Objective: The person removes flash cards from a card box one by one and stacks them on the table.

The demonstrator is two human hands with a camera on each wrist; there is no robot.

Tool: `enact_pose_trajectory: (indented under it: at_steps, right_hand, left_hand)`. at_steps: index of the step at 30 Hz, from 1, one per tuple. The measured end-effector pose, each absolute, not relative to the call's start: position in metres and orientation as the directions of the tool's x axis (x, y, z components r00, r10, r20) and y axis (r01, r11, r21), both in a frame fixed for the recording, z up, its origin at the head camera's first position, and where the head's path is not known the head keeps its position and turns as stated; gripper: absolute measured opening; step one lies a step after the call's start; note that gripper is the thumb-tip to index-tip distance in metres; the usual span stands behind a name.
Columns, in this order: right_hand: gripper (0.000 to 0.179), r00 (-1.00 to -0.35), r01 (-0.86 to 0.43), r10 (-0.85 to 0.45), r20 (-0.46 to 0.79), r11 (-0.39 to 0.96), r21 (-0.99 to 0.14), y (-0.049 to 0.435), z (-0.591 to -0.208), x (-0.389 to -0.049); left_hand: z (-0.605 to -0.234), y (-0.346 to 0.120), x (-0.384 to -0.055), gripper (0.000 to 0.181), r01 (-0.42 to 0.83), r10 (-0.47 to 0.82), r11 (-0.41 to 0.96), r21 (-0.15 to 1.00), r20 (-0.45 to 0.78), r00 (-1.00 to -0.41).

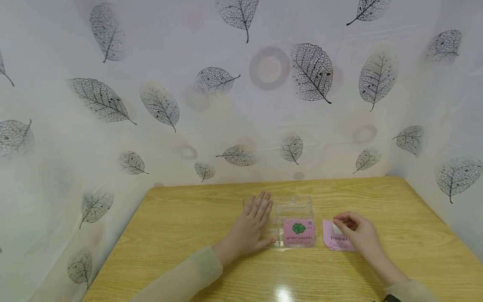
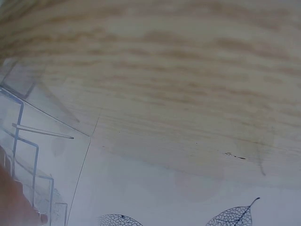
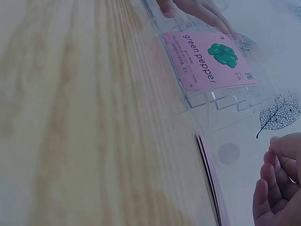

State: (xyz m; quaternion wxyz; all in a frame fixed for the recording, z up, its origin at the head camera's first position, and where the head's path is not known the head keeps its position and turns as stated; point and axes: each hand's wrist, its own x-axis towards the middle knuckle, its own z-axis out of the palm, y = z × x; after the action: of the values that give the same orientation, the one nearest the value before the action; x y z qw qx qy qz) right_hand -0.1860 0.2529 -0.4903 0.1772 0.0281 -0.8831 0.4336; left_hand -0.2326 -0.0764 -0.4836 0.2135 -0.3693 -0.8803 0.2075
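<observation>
A clear stepped plastic card holder (image 1: 294,201) stands on the table, with a pink "green pepper" card (image 1: 299,232) in its front right compartment. My left hand (image 1: 250,226) rests on the holder's left side with its fingers straight and pointing away. To the right of the holder lies a stack of pink cards (image 1: 330,237) with "paper" on top. My right hand (image 1: 360,233) hovers over that stack's right part, its fingers loosely bent. In the right wrist view, the right-hand fingers (image 3: 268,179) are apart from the stack's edge (image 3: 211,179), with no card visible between them.
The wooden table (image 1: 170,226) extends around the holder and cards. A white leaf-patterned cloth (image 1: 226,117) hangs behind the table and along both sides. In the left wrist view, the holder's clear tiers (image 2: 35,155) show beside a blurred part of the hand.
</observation>
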Motion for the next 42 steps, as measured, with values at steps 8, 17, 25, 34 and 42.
enact_pose_trajectory:
  at_steps: [8,17,25,34,42]
  right_hand:
    - [0.014,-0.951,-0.191,0.085,0.296,0.589,-0.785,0.244,-0.487,-0.184]
    - [0.012,-0.952,-0.22,0.051,0.302,0.576,-0.788,0.235,-0.483,-0.181]
    - [0.011,-0.953,-0.232,0.028,0.302,0.574,-0.785,0.226,-0.48,-0.18]
    - [0.009,-0.946,-0.256,0.02,0.325,0.572,-0.78,0.219,-0.483,-0.182]
    - [0.008,-0.943,-0.275,0.002,0.332,0.555,-0.785,0.215,-0.485,-0.182]
  left_hand:
    - [-0.485,-0.076,-0.233,0.104,0.563,0.739,0.642,-0.52,0.226,-0.634]
    - [-0.486,-0.076,-0.233,0.105,0.566,0.739,0.645,-0.513,0.233,-0.632]
    - [-0.484,-0.076,-0.232,0.105,0.558,0.735,0.65,-0.516,0.24,-0.634]
    - [-0.486,-0.076,-0.233,0.104,0.568,0.735,0.65,-0.505,0.231,-0.637]
    - [-0.486,-0.077,-0.233,0.104,0.565,0.74,0.645,-0.514,0.238,-0.629]
